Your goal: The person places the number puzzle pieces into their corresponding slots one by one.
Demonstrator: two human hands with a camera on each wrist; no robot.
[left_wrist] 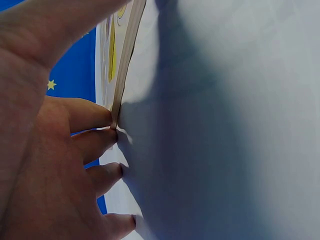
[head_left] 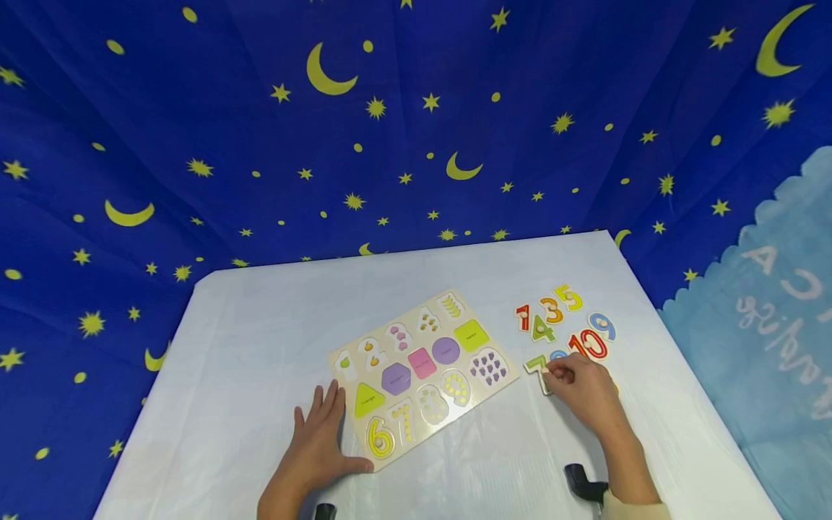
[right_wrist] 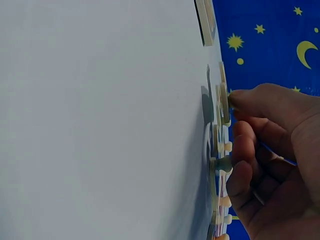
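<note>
In the head view my right hand pinches the green number 7 puzzle piece with thumb and fingers. The right wrist view shows the pinched piece tilted up, with a shadow beside it. My left hand lies spread at the left edge of the wooden number puzzle board, thumb near its bottom corner. Fingertips meet the board's edge in the left wrist view. A yellow 6 sits in its slot; the neighbouring 7-shaped slot shows printed yellow pictures.
Loose number pieces lie right of the board: a red 1, green 4, orange 3, yellow 5, blue 9 and red 10. A blue piece is partly hidden by my right hand. Starry blue cloth hangs behind the white table.
</note>
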